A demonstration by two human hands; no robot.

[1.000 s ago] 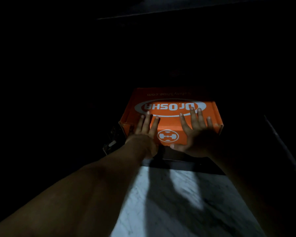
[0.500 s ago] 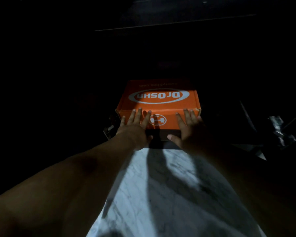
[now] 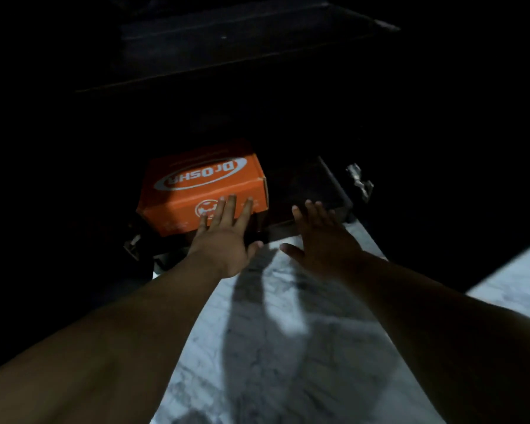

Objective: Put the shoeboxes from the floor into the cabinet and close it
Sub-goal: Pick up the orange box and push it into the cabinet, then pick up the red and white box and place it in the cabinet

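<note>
An orange shoebox with a white oval logo lies flat in the dark bottom compartment of the cabinet, on its left side. My left hand has straight, spread fingers lying against the box's near face. My right hand hovers with spread fingers to the right of the box, over the cabinet's front edge, and touches nothing that I can make out. The space to the right of the box inside the compartment is dark.
A white marble floor stretches toward me from the cabinet. Metal hinges show at the compartment's left and right corners. A dark shelf edge runs above. Everything else is in deep shadow.
The box has slid deeper and to the left in the cabinet. My right hand has come off the box and now sits to its right; my left hand stays against it.
</note>
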